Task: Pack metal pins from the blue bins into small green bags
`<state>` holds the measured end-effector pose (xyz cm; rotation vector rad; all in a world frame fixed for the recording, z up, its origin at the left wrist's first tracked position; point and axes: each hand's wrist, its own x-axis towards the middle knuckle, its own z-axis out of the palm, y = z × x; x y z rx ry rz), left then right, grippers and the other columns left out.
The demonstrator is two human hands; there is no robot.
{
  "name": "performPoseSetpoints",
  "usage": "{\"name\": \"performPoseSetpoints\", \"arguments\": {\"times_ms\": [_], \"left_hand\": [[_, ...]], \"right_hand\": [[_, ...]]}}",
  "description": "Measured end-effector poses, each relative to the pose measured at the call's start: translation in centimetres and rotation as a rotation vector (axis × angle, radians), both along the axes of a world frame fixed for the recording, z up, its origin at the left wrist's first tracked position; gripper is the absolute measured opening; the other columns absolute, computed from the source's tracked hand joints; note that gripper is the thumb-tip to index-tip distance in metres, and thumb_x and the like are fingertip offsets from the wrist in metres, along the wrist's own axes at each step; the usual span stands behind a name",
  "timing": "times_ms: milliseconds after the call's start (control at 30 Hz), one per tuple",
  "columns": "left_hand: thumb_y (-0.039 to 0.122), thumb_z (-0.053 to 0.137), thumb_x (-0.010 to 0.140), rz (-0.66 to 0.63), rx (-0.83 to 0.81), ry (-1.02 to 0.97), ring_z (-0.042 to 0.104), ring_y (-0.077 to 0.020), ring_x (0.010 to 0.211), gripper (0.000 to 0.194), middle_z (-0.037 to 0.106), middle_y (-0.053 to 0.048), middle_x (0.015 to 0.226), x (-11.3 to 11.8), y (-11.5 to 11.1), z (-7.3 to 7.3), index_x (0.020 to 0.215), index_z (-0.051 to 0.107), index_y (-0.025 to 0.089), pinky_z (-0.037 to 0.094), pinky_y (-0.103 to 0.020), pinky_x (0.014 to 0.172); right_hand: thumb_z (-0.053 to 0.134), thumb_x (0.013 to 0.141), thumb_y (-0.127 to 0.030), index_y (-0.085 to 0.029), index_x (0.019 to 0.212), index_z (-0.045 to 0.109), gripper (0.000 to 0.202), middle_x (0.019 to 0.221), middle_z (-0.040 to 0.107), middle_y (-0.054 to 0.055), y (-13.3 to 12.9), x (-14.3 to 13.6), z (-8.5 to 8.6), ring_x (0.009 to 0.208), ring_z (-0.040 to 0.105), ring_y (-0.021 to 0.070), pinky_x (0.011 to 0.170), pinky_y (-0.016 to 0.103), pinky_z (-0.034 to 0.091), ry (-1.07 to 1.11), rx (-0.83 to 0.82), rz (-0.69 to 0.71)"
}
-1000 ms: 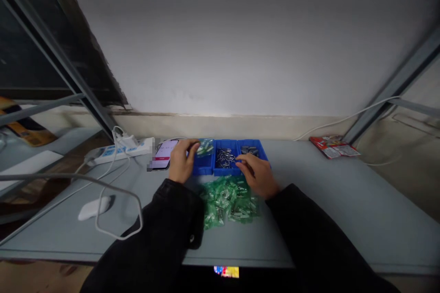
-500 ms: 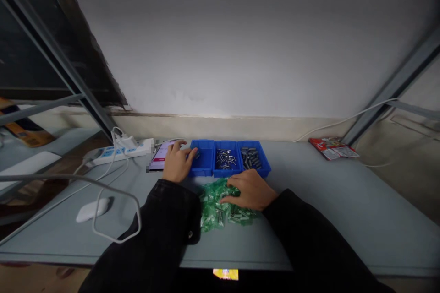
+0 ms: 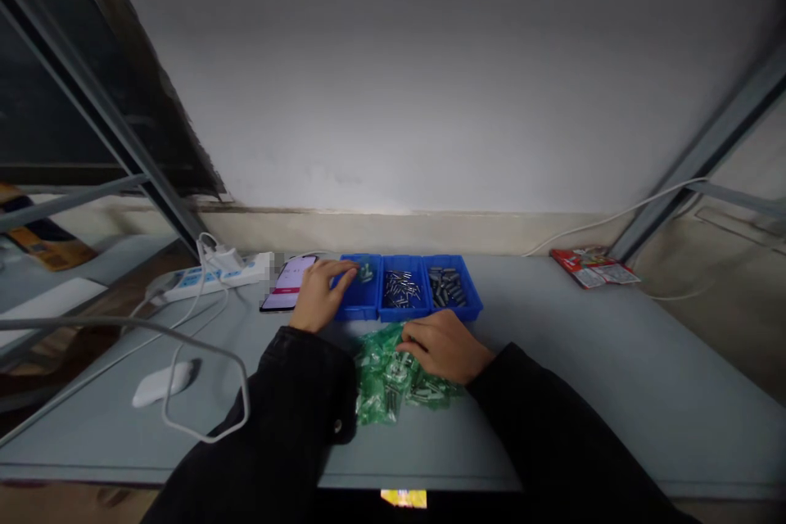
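the green bags [image 3: 376, 401] lie heaped on the desk [image 3: 589, 360], just in front of three blue bins. i have the right hand [image 3: 443, 346] over the heap, thumb and fingers curled close; i can't tell whether they pinch a bag. my left hand [image 3: 318, 295] reaches over the left bin [image 3: 358, 313], fingertips beside a small packet [image 3: 367, 272]; i can't tell if they grip it. the middle bin [image 3: 404, 314] holds pins [image 3: 402, 286], the right bin [image 3: 465, 313] grey plugs [image 3: 447, 286]. left of these, i see a phone [image 3: 286, 288], power strip [image 3: 209, 282] and mouse [image 3: 160, 385].
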<state>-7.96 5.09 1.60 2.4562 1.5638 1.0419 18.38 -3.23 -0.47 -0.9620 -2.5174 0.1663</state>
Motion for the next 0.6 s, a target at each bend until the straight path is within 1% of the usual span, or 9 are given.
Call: {"name": "performPoseSetpoints", "arguments": {"times_ms": [33, 100, 200, 267, 333, 400, 433, 500, 600], "left_hand": [[0.042, 0.048, 0.099, 0.016, -0.027, 0.017, 0.063, -0.0258, 0.113, 0.034, 0.074, -0.006, 0.117, 0.1, 0.0, -0.1, 0.114, 0.073, 0.024, 0.042, -0.045, 0.107], [0.040, 0.047, 0.100, 0.081, -0.062, 0.113, 0.059, -0.0270, 0.121, 0.036, 0.072, -0.009, 0.121, 0.2, 0.1, -0.4, 0.121, 0.071, 0.023, 0.034, -0.052, 0.114], [0.036, 0.043, 0.102, 0.124, -0.059, 0.267, 0.053, -0.0275, 0.129, 0.035, 0.069, -0.008, 0.127, 0.4, 0.1, -1.2, 0.122, 0.070, 0.024, 0.020, -0.059, 0.119], [0.037, 0.041, 0.103, 0.111, -0.044, 0.311, 0.049, -0.0301, 0.133, 0.036, 0.063, -0.006, 0.138, 0.5, 0.1, -1.7, 0.116, 0.073, 0.026, 0.022, -0.061, 0.118], [0.040, 0.042, 0.103, 0.130, -0.033, 0.314, 0.044, -0.0352, 0.136, 0.037, 0.052, -0.006, 0.150, 0.5, 0.1, -2.0, 0.110, 0.076, 0.026, 0.029, -0.061, 0.114], [0.043, 0.044, 0.102, 0.147, -0.022, 0.288, 0.041, -0.0387, 0.137, 0.038, 0.045, -0.007, 0.155, 0.5, 0.1, -2.2, 0.111, 0.076, 0.025, 0.034, -0.062, 0.111], [0.043, 0.044, 0.102, 0.138, -0.007, 0.264, 0.041, -0.0389, 0.137, 0.038, 0.045, -0.008, 0.154, 0.5, 0.2, -2.1, 0.113, 0.075, 0.025, 0.035, -0.062, 0.110], [0.041, 0.044, 0.102, 0.067, 0.047, 0.193, 0.043, -0.0360, 0.135, 0.038, 0.049, -0.011, 0.150, 0.7, 0.0, -1.6, 0.119, 0.072, 0.022, 0.037, -0.059, 0.111], [0.035, 0.041, 0.105, -0.123, 0.118, 0.039, 0.054, -0.0271, 0.124, 0.037, 0.062, -0.011, 0.131, 1.5, -1.0, -0.4, 0.127, 0.065, 0.019, 0.042, -0.050, 0.110]], "right_hand": [[0.059, 0.100, -0.035, -0.019, 0.083, 0.065, 0.024, 0.080, 0.073, -0.001, 0.0, 0.0, 0.0, 0.070, 0.063, 0.0132, 0.063, 0.028, 0.034, -0.004, -0.002, 0.000], [0.058, 0.100, -0.035, -0.019, 0.083, 0.065, 0.024, 0.080, 0.073, -0.001, 0.0, 0.0, 0.1, 0.070, 0.063, 0.0132, 0.063, 0.028, 0.034, -0.010, -0.004, -0.003], [0.059, 0.100, -0.035, -0.019, 0.082, 0.064, 0.025, 0.079, 0.072, -0.001, 0.1, -0.1, 0.0, 0.069, 0.063, 0.0132, 0.063, 0.028, 0.035, -0.007, -0.002, -0.008], [0.059, 0.100, -0.035, -0.019, 0.081, 0.064, 0.025, 0.078, 0.071, -0.001, 0.1, -0.1, -0.1, 0.069, 0.063, 0.0133, 0.064, 0.028, 0.035, 0.005, 0.007, -0.009], [0.060, 0.100, -0.034, -0.019, 0.080, 0.063, 0.025, 0.076, 0.070, -0.001, 0.0, -0.1, -0.2, 0.069, 0.062, 0.0135, 0.064, 0.028, 0.035, 0.029, 0.020, -0.011], [0.060, 0.099, -0.033, -0.019, 0.080, 0.062, 0.024, 0.074, 0.068, -0.002, 0.0, 0.0, -0.2, 0.068, 0.062, 0.0132, 0.064, 0.027, 0.036, 0.091, 0.019, -0.017], [0.060, 0.099, -0.032, -0.019, 0.080, 0.061, 0.023, 0.073, 0.067, -0.002, 0.0, 0.1, -0.1, 0.067, 0.061, 0.0127, 0.064, 0.027, 0.036, 0.136, 0.010, -0.024], [0.060, 0.099, -0.030, -0.020, 0.082, 0.060, 0.020, 0.070, 0.064, -0.003, 0.0, 0.2, 0.1, 0.063, 0.058, 0.0116, 0.062, 0.026, 0.036, 0.237, -0.011, -0.055], [0.056, 0.101, -0.028, -0.020, 0.083, 0.055, 0.020, 0.069, 0.060, -0.004, 0.2, 0.6, 0.4, 0.061, 0.055, 0.0115, 0.062, 0.026, 0.035, 0.376, 0.011, -0.138]]}}
